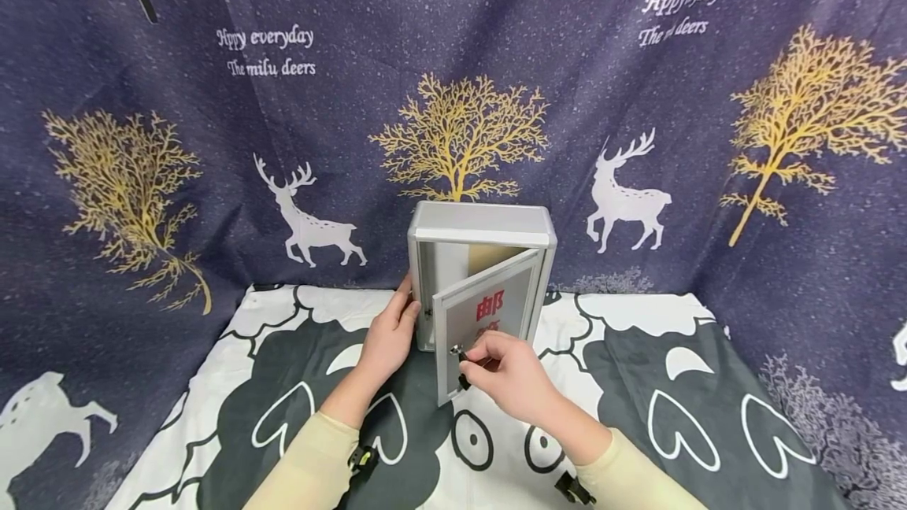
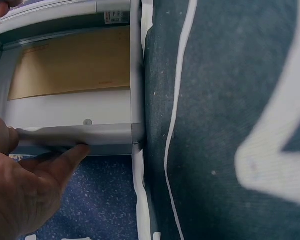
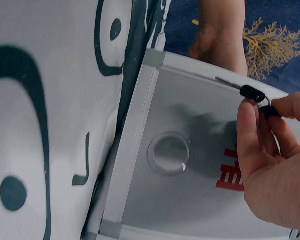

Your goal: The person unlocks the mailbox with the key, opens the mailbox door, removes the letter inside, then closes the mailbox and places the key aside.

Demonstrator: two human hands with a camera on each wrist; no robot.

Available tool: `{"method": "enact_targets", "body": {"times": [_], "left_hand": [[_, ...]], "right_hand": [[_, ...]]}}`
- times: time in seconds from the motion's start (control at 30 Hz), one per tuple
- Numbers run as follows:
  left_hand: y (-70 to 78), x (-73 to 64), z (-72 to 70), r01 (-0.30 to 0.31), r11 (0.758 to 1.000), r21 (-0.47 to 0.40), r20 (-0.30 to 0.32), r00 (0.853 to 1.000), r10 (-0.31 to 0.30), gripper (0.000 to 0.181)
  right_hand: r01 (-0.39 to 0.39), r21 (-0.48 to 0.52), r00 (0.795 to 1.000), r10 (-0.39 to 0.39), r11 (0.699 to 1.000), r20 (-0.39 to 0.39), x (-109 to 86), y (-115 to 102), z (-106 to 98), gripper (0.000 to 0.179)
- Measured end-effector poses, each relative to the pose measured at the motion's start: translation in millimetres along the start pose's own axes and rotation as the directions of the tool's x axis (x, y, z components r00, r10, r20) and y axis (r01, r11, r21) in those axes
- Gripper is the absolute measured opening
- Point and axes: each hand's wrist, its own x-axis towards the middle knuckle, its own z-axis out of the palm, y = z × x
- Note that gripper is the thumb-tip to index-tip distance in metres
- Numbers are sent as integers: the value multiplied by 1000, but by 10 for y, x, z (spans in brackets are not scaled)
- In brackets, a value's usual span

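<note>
A silver metal mailbox [image 1: 483, 219] stands upright with its door [image 3: 190, 210] swung outward; red characters mark the door. My left hand [image 1: 388, 341] grips the mailbox's left side, the thumb at its front rim and the fingers along the side wall. The left wrist view shows a brown envelope [image 2: 75, 65] inside against the back. Between the thumb and fingers of my right hand [image 1: 513, 376] is pinched a black-headed key [image 3: 252, 93], its metal blade bare near the door's free edge. A second black piece [image 3: 269, 110] hangs by a ring, partly hidden by the fingers.
The mailbox stands on a white and dark grey patterned cloth [image 1: 659, 415]. Behind it hangs a dark blue curtain [image 1: 453, 30] printed with deer and trees. A clear round piece [image 3: 169, 153] is on the door's face.
</note>
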Motion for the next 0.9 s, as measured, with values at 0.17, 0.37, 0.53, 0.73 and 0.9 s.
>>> {"method": "enact_targets", "body": {"times": [0.17,0.37,0.53,0.73,0.9], "left_hand": [[5,-2,2,-4,1000,2,-3,1000,4,59],[0,-5,4,-5,1000,8,-4,1000,5,59],[1,-5,-1,-2,1000,5,4,1000,2,60],[-3,-1,1,2,1000,6,5,1000,-2,60],[-9,0,5,4,1000,3,0,1000,-4,60]], "right_hand": [[11,0,999,-11,1000,30,-29,22,-72,13],[22,-1,997,-22,1000,80,-76,47,-170,16],[60,19,990,-62,998,123,-103,74,-254,18],[95,69,980,-105,993,169,-131,114,-354,19],[103,86,970,-119,991,212,-158,162,-449,18]]}}
